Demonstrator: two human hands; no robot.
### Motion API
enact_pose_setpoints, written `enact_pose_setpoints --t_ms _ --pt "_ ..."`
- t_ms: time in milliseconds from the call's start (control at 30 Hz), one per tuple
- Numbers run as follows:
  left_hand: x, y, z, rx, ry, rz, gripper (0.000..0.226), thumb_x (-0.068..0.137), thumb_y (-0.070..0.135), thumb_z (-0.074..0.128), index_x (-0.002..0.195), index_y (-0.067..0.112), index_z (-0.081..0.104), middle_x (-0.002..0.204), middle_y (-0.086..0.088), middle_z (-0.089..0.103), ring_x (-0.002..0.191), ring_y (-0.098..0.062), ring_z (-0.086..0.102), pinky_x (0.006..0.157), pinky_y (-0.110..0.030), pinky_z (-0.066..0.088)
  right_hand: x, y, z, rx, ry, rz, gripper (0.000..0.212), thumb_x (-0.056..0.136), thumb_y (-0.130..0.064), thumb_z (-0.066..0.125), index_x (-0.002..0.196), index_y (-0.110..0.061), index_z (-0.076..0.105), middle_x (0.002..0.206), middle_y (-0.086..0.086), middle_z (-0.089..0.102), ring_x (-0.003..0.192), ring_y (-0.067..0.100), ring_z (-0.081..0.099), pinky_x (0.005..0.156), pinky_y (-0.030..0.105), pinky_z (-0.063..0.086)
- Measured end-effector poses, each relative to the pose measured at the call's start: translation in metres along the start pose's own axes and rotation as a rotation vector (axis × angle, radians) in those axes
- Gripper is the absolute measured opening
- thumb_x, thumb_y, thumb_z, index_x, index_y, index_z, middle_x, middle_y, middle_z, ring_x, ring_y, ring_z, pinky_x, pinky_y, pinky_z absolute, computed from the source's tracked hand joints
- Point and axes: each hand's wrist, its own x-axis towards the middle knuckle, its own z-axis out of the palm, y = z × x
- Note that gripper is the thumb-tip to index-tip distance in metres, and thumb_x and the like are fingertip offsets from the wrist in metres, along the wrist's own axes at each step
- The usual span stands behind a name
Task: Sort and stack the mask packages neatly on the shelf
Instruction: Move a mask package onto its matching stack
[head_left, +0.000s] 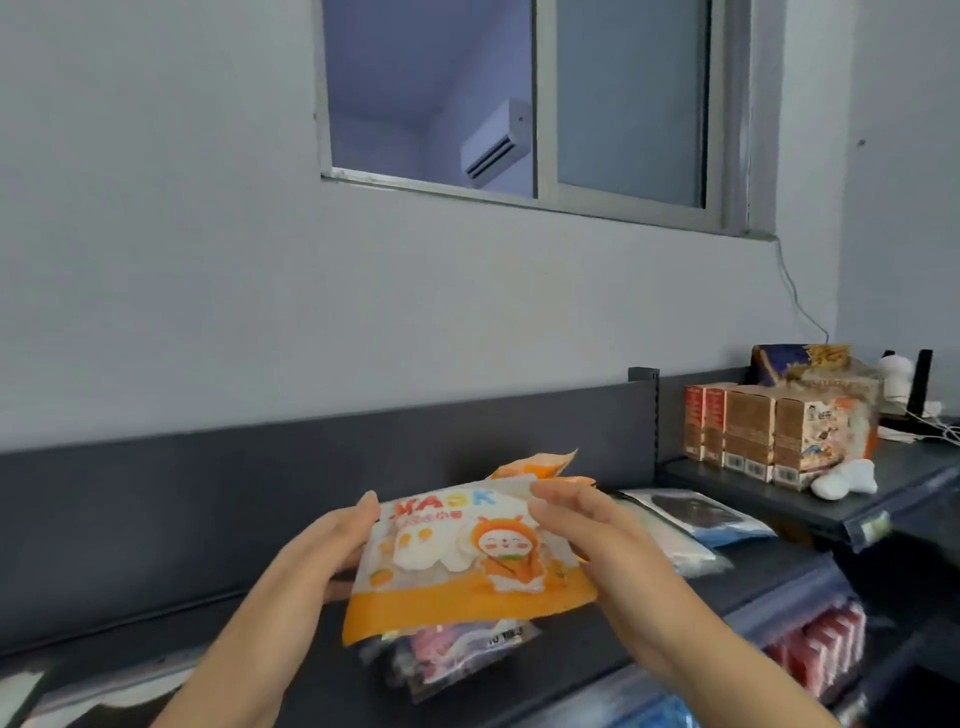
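Note:
An orange and white mask package (457, 561) with a cartoon figure and the word MASK is held above the dark shelf (753, 577). My left hand (337, 545) grips its left edge and my right hand (582, 525) grips its upper right edge. A second orange package (540, 465) peeks out behind it. Below it lies a pile of clear packages with pink and purple print (452, 660). To the right on the shelf lie clear packages holding dark and blue masks (696, 514).
Brown and red boxes (758, 431) stand on the higher shelf section at the right, with a white crumpled object (844, 480) beside them. Red packages (826, 644) fill a lower shelf. A dark back panel (260, 467) runs behind, under a window (524, 104).

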Motion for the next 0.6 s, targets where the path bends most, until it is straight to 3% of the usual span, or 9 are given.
enact_pose_setpoints --t_ms 67,100,167,200,267,367,500,600 --pt "0.009 0.005 0.020 0.023 -0.030 -0.008 0.052 0.103 0.042 0.024 0.113 0.005 0.059 0.085 0.004 0.074 0.083 -0.011 0.067 0.072 -0.034 0.047 0.011 -0.004 -0.034 0.006 -0.003 0.008 0.030 0.075 -0.036 0.076 0.104 -0.030 0.072 0.116 -0.004 0.070 0.112 0.017 0.063 0.107 0.046 0.041" --pt "0.003 0.003 0.028 0.010 -0.064 0.080 0.052 0.102 0.046 0.023 0.111 0.013 0.062 0.074 0.008 0.075 0.067 -0.006 0.070 0.068 -0.034 0.045 0.017 -0.006 -0.048 0.023 -0.013 0.018 0.026 0.076 -0.035 0.074 0.102 -0.030 0.072 0.115 -0.002 0.070 0.112 0.019 0.063 0.106 0.048 0.042" --pt "0.001 0.005 0.039 -0.018 -0.115 0.175 0.041 0.101 0.047 0.032 0.110 0.023 0.063 0.073 0.007 0.076 0.051 -0.003 0.068 0.063 -0.031 0.043 0.030 -0.011 -0.074 0.098 -0.059 0.037 0.022 0.081 -0.027 0.070 0.103 -0.026 0.072 0.114 0.003 0.071 0.106 0.024 0.067 0.098 0.050 0.048" --pt "-0.001 0.013 0.046 -0.024 -0.096 0.180 0.036 0.099 0.044 0.039 0.109 0.023 0.067 0.071 0.007 0.076 0.051 -0.003 0.068 0.064 -0.031 0.045 0.036 -0.014 -0.084 0.145 -0.085 0.044 0.023 0.082 -0.024 0.068 0.106 -0.022 0.071 0.111 0.006 0.072 0.101 0.026 0.070 0.092 0.048 0.053" --pt "-0.006 0.033 0.065 -0.057 -0.028 0.201 0.037 0.088 0.047 0.051 0.086 0.021 0.077 0.072 0.006 0.076 0.066 -0.006 0.071 0.076 -0.034 0.048 0.048 -0.020 -0.100 0.215 -0.136 0.031 0.029 0.082 -0.022 0.066 0.111 -0.016 0.067 0.105 0.010 0.074 0.092 0.025 0.072 0.078 0.041 0.056" --pt "-0.004 0.053 0.078 -0.172 0.008 0.223 0.055 0.070 0.054 0.060 0.103 0.012 0.072 0.095 -0.009 0.076 0.095 -0.025 0.067 0.093 -0.040 0.048 0.076 -0.025 -0.114 0.249 -0.165 -0.013 0.045 0.075 -0.030 0.066 0.116 -0.011 0.065 0.113 0.013 0.070 0.103 0.024 0.068 0.088 0.039 0.052" --pt "0.038 0.067 0.086 -0.184 0.034 0.181 0.055 0.081 0.054 0.059 0.113 0.011 0.068 0.113 -0.014 0.066 0.104 -0.025 0.060 0.078 -0.033 0.045 0.128 -0.032 -0.120 0.236 -0.153 -0.007 0.058 0.068 -0.033 0.070 0.119 -0.008 0.064 0.125 0.012 0.055 0.104 0.028 0.065 0.088 0.034 0.053" --pt "0.078 0.067 0.096 -0.184 0.063 0.181 0.051 0.085 0.054 0.057 0.112 0.012 0.066 0.110 -0.009 0.062 0.088 -0.020 0.059 0.071 -0.030 0.041 0.162 -0.027 -0.119 0.153 -0.226 0.047 0.071 0.063 -0.037 0.074 0.127 -0.009 0.058 0.131 0.009 0.045 0.104 0.024 0.064 0.091 0.034 0.052"
